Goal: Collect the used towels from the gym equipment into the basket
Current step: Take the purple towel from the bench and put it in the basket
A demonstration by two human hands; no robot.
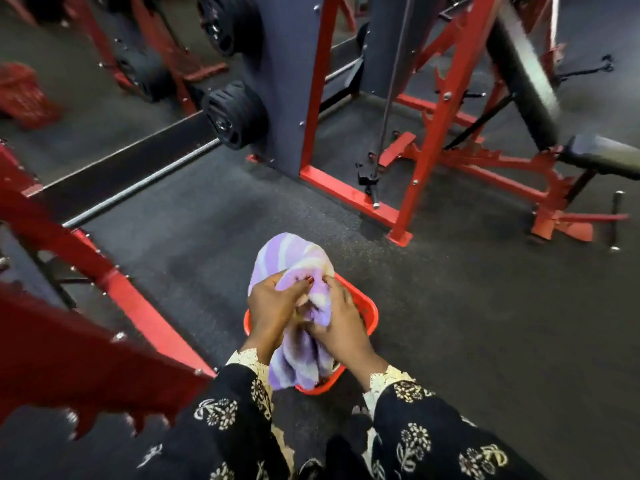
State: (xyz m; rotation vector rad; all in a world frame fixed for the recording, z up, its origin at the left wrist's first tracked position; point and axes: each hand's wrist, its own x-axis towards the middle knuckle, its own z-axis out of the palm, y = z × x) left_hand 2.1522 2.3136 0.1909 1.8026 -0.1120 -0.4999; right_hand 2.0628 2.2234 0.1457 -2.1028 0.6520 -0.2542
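Towel [294, 261] and hands hide most basket [367, 306].

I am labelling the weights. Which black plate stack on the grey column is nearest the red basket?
The lower stack, mounted beneath the other stack on the grey column.

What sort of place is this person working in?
Almost certainly a gym's weights area: red steel rack frames, black weight plates and a padded bench on dark flooring. The left hand and right hand grip a striped towel over a red basket.
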